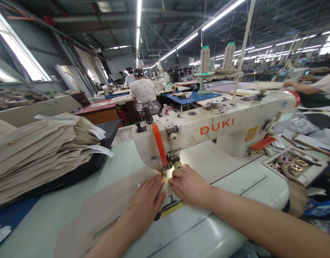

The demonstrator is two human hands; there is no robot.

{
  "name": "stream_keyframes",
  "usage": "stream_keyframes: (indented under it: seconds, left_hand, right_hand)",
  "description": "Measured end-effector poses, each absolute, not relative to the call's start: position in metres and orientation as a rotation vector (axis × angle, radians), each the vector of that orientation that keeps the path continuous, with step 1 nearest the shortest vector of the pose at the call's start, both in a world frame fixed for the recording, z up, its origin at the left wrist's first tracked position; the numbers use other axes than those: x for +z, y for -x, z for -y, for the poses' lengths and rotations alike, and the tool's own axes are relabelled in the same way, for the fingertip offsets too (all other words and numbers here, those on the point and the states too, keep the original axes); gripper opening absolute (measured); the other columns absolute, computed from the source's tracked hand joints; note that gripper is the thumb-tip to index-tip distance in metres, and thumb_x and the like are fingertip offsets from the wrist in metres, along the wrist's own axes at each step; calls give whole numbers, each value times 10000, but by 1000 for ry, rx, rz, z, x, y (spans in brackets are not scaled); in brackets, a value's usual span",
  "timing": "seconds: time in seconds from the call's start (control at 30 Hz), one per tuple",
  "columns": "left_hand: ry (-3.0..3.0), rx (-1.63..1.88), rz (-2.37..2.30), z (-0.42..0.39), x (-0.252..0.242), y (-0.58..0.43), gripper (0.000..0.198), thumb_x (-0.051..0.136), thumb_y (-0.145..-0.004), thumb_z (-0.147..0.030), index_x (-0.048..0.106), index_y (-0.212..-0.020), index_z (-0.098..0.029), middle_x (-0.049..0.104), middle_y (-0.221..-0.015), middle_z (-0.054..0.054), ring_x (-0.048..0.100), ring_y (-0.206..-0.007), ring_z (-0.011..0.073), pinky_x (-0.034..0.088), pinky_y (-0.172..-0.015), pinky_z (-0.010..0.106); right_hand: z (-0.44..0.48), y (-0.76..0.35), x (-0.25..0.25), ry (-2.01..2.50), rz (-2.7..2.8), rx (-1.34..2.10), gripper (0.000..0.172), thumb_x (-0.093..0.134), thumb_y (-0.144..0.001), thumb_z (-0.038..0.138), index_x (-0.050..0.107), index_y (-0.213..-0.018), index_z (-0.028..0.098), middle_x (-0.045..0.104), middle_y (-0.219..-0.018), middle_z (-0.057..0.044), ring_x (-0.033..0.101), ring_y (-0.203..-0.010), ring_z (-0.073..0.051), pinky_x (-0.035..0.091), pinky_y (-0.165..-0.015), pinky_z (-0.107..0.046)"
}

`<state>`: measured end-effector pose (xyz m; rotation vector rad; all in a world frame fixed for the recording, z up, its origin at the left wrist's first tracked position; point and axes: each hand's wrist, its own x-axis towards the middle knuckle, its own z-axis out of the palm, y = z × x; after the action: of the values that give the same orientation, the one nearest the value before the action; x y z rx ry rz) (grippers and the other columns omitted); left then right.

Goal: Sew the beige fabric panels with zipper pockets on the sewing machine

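Together, left hand (146, 204) and right hand (190, 186) lie flat, fingers open, on beige fabric (106, 200) under the DUKI sewing machine (216, 127).

Left hand (145, 204), right hand (190, 186) on fabric (106, 197)

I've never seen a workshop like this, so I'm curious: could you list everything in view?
Sewing machine: one, white with orange DUKI lettering, centre.
Thread cones: two, beige, on a stand behind the machine.
Stacked fabric pieces: many, beige, left, on a black mat.
Fabric piece: one, beige, under the hands.
Buckle tray: one, pale, gold-coloured buckles inside, right.
Sewing table: one, pale green, foreground.
Blue table: one, blue, background.
Ceiling lights: many, white, overhead.
Seated co-worker: one, white lace top, background.
Co-worker's arm: one, far right.
Left hand: one, flat on the fabric piece.
Right hand: one, on the fabric piece, by the needle.
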<state>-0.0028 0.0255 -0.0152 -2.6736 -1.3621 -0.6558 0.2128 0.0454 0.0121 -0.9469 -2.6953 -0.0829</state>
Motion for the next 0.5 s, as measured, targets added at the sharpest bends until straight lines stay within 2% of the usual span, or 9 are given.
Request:
stream_keyframes:
  seconds: [0.17, 0.3, 0.5]
  left_hand:
    - [2657, -618, 1383, -38, -20, 6, 371, 427, -991, -347, 645, -1245, -185, 678, -1293, 117, 624, -1213, 265, 506, -1042, 453]
    - [2650, -562, 1399, -36, -17, 6, 355, 447, -980, -302, 638, -1251, -176, 672, -1302, 127, 624, -1215, 267, 515, -1029, 463]
    - [2670, -431, 1455, 19, -7, 20, 392, 467, -970, -246, 564, -1345, -185, 598, -1410, 113, 573, -1288, 244, 492, -1066, 463]
  right_hand:
    - [-45, -213, 13, 986, 2658, -59, 213, 513, -989, 197, 699, -902, 140, 642, -884, -76, 531, -870, -226, 402, -818, -362]
    - [-46, -215, 11, 1010, 2615, -23, 241, 508, -996, 193, 709, -869, 151, 657, -860, -68, 545, -863, -219, 408, -810, -342]
    - [-44, -221, 5, 923, 2521, 54, 279, 481, -1007, 179, 722, -869, 158, 658, -840, -72, 561, -837, -207, 418, -805, -325]
